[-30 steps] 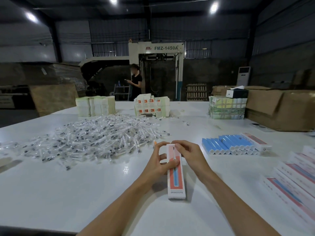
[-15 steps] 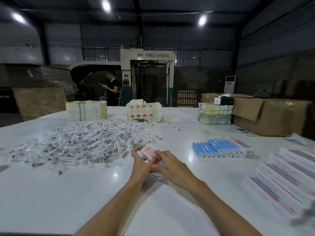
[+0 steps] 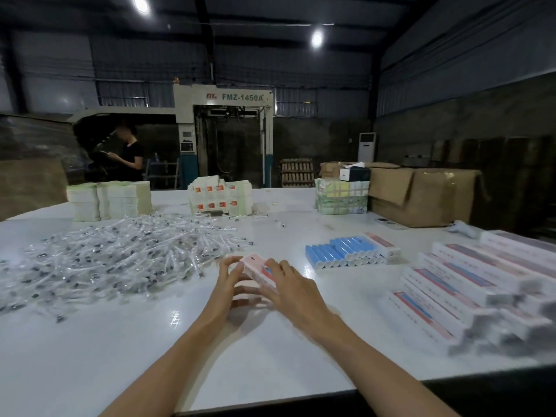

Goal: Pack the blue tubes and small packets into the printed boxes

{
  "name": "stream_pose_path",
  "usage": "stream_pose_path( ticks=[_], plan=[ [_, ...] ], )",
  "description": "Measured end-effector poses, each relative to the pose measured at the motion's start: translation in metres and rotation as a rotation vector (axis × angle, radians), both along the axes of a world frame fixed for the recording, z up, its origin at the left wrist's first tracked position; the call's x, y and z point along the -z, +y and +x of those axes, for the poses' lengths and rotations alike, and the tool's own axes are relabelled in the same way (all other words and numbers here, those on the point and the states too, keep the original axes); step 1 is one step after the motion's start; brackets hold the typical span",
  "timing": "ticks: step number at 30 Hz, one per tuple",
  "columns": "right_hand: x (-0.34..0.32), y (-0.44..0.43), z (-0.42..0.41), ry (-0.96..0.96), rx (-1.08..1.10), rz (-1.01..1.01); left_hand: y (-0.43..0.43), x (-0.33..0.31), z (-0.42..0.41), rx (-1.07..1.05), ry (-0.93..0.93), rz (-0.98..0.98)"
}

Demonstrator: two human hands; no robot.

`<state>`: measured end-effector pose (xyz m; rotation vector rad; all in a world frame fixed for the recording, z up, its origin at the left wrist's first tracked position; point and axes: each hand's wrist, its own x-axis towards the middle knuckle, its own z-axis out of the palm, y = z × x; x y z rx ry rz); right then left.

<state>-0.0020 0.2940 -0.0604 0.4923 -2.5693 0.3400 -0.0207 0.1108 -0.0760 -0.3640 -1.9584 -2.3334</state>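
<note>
A white surface (image 3: 120,341) is seen spread with goods. A wide pile of clear small packets (image 3: 114,263) is heaped on its left half. Printed boxes (image 3: 469,284) are laid in overlapping rows at the right edge, partly blurred. Blue tubes (image 3: 340,251) are lined side by side between pile and rows. A single printed box (image 3: 258,270) is held tilted near the middle, clasped at its left end by the left grip (image 3: 230,278) and from the right by the right grip (image 3: 288,287).
</note>
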Motion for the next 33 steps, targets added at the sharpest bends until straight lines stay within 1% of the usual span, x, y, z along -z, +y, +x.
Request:
stream_pose_path(
  ticks=[2, 6, 11, 15, 20, 22, 24, 26, 29, 31, 33],
  plan=[
    [-0.014, 0.025, 0.002, 0.033, 0.043, -0.031, 0.001, 0.001, 0.002, 0.024, 0.01, -0.08],
    [-0.057, 0.094, 0.003, 0.107, 0.224, -0.042, 0.004, 0.007, 0.0, 0.013, 0.071, -0.219],
    [-0.112, 0.198, 0.011, 0.17, 0.505, 0.042, 0.0, 0.011, 0.001, 0.0, 0.173, -0.358],
    [-0.138, 0.273, 0.032, 0.128, 0.67, 0.09, -0.001, 0.011, 0.001, 0.009, 0.193, -0.428],
    [-0.138, 0.339, 0.064, 0.022, 0.772, 0.117, 0.0, 0.01, 0.003, 0.021, 0.21, -0.472],
    [-0.134, 0.356, 0.072, -0.068, 0.816, 0.165, 0.0, 0.01, 0.004, 0.009, 0.213, -0.474],
    [-0.13, 0.366, 0.077, -0.136, 0.84, 0.275, 0.001, 0.009, 0.005, 0.006, 0.207, -0.469],
    [-0.125, 0.371, 0.078, -0.152, 0.843, 0.361, 0.002, 0.008, 0.007, 0.013, 0.203, -0.471],
    [-0.12, 0.372, 0.076, -0.157, 0.87, 0.417, 0.002, 0.006, 0.01, 0.016, 0.2, -0.476],
    [-0.12, 0.369, 0.074, -0.09, 0.879, 0.462, 0.003, 0.005, 0.011, 0.014, 0.204, -0.476],
    [-0.123, 0.354, 0.068, 0.067, 0.819, 0.473, 0.003, 0.005, 0.011, 0.008, 0.202, -0.477]
  ],
)
